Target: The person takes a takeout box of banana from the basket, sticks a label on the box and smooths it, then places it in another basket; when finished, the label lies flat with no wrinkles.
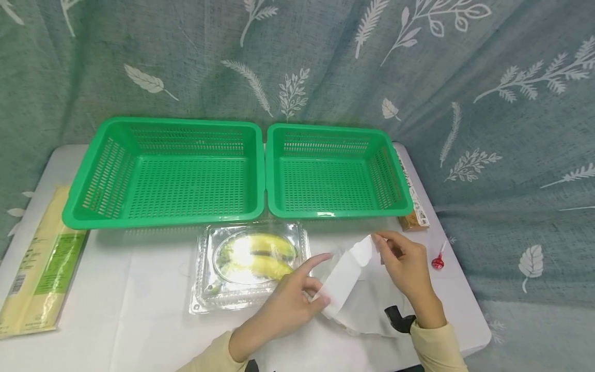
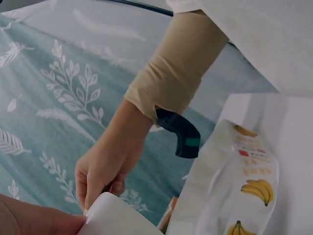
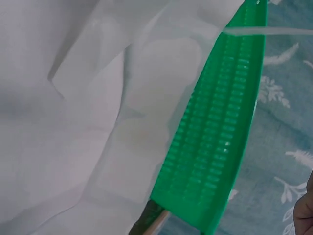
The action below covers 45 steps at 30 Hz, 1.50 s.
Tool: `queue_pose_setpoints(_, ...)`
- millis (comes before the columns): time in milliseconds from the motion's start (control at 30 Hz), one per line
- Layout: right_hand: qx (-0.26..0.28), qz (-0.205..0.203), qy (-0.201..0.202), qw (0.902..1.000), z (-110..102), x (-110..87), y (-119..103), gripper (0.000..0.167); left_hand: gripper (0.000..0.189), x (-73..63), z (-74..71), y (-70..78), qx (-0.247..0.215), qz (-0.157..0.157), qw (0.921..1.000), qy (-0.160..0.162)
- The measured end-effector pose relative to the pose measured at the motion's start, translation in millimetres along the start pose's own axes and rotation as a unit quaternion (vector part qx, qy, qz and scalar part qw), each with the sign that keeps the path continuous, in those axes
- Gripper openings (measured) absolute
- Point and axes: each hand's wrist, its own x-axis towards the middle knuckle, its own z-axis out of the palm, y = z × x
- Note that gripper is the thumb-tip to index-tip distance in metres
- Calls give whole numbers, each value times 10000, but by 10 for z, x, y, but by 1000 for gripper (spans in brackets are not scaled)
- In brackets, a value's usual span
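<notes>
A clear and white plastic bag point(image 1: 369, 310) lies before me, its upper part raised as a white flap point(image 1: 346, 279). Printed bananas show on the bag point(image 2: 254, 181) in the left wrist view. With finger and thumb, my right hand point(image 1: 409, 263) pinches the flap's far corner. My left hand point(image 1: 290, 297) holds the flap's near edge by the thumb, its index finger stretched out. Beside the left hand, a clear plastic box point(image 1: 200, 289) contains yellow bananas point(image 1: 265, 266). The right wrist view is mostly filled by pale, see-through plastic point(image 3: 151, 112).
Two green baskets point(image 1: 162, 225) point(image 1: 339, 213) stand side by side at the back. A yellow packet point(image 1: 39, 268) lies at the left. On the right are a small printed box point(image 1: 416, 219) and a red lollipop point(image 1: 438, 262) near the table's edge. A leaf-patterned curtain point(image 1: 325, 62) hangs behind.
</notes>
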Motion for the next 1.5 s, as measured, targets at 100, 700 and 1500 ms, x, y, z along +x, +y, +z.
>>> queue_pose_setpoints(100,55,106,120,9999,4,10,27,5,78,9,14,-2,65,120,9999,15)
queue_pose_setpoints(700,-55,745,388,9965,-35,23,112,9,35,34,72,-17,191,35,9998,-22)
queue_pose_setpoints(1500,-196,668,701,9951,-99,47,-52,8,45,118,89,49,204,575,9967,530)
